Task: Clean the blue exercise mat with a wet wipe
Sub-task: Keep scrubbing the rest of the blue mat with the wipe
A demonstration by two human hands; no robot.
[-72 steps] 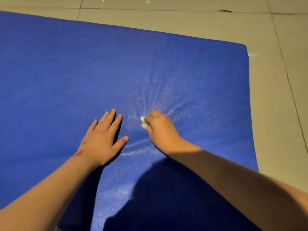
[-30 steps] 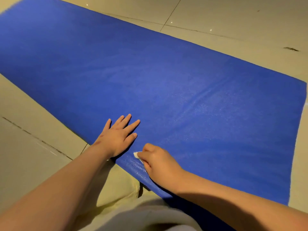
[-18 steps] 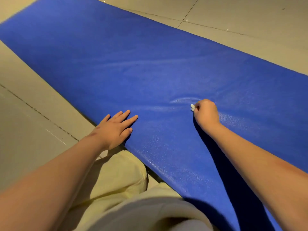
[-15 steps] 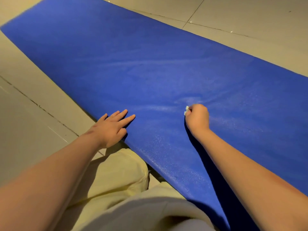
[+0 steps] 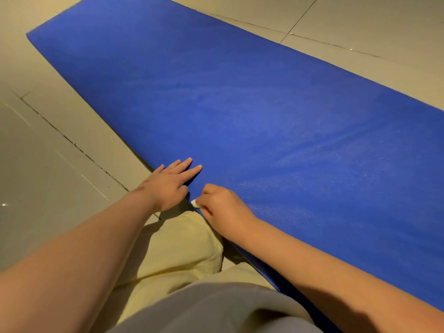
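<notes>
**Wipe pinched at the mat's near edge**

My right hand (image 5: 223,207) is curled into a tight grip around the wet wipe (image 5: 195,203), only a small white tip showing past my fingertips at its 9 o'clock side. It presses on the near edge of the blue exercise mat (image 5: 252,104). My left hand (image 5: 168,183) lies flat and spread just beside it at 10 o'clock, fingers on the mat, holding nothing. The mat lies flat on the tiled floor (image 5: 48,164), its long axis running from 10 o'clock, far from me, to 4 o'clock. My knee (image 5: 177,246) sits just below both hands.
</notes>
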